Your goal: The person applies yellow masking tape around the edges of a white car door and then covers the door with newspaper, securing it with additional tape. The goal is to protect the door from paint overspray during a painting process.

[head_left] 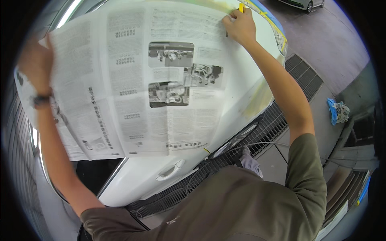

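Observation:
A large sheet of newspaper (130, 86) is spread over the white car body (245, 72). Its lower edge hangs by a dark window opening. My right hand (242, 27) is closed by the sheet's upper right corner, with a piece of yellow tape (241, 7) showing at its fingertips. Whether the paper's corner is also pinched there, I cannot tell. At the sheet's left edge is my left hand (38, 66), wearing a dark wristband (42, 99); motion smears its fingers.
Yellow and blue masking (267, 16) edges the car's far right end. Beneath lies a floor grating (303, 72), with a thin hose (265, 143) crossing it. Crumpled blue and white material (337, 111) lies on the right. Another car (303, 4) stands farther back.

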A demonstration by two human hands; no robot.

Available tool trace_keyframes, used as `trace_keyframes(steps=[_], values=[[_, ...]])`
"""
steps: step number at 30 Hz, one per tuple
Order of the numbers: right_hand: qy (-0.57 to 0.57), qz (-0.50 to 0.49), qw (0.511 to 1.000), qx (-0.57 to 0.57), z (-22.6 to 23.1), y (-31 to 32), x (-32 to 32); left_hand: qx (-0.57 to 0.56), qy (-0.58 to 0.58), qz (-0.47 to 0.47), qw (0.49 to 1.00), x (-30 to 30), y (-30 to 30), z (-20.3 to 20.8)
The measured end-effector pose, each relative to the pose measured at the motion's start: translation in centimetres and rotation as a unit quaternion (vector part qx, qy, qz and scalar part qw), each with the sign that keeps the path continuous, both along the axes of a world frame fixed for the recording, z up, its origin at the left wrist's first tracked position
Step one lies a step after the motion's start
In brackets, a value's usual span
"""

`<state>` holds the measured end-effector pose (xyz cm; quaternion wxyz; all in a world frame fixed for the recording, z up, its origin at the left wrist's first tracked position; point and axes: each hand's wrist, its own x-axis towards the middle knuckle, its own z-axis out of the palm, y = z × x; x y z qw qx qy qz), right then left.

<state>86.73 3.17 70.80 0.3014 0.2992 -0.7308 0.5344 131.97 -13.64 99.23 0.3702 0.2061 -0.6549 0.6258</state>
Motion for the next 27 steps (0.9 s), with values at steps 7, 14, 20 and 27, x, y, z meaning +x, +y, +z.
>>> trace_keyframes(steps=[7, 14, 20, 27], values=[[0.056, 0.052, 0.997, -0.014, 0.1, 0.8, -2.2, 0.224, -0.119, -0.086, 0.964, -3.1, -2.1, -17.0], [0.068, 0.089, 0.993, -0.022, 0.7, 0.8, -2.4, 0.239, -0.111, -0.044, 0.964, -1.2, -1.1, -12.7], [0.095, 0.081, 0.991, -0.040, 0.9, 0.8, -2.5, 0.245, -0.101, -0.059, 0.962, 0.0, -1.9, -12.8], [0.103, 0.015, 0.994, -0.038, 0.8, 0.5, -1.9, 0.243, -0.051, -0.042, 0.968, 5.5, -3.9, -11.8]])
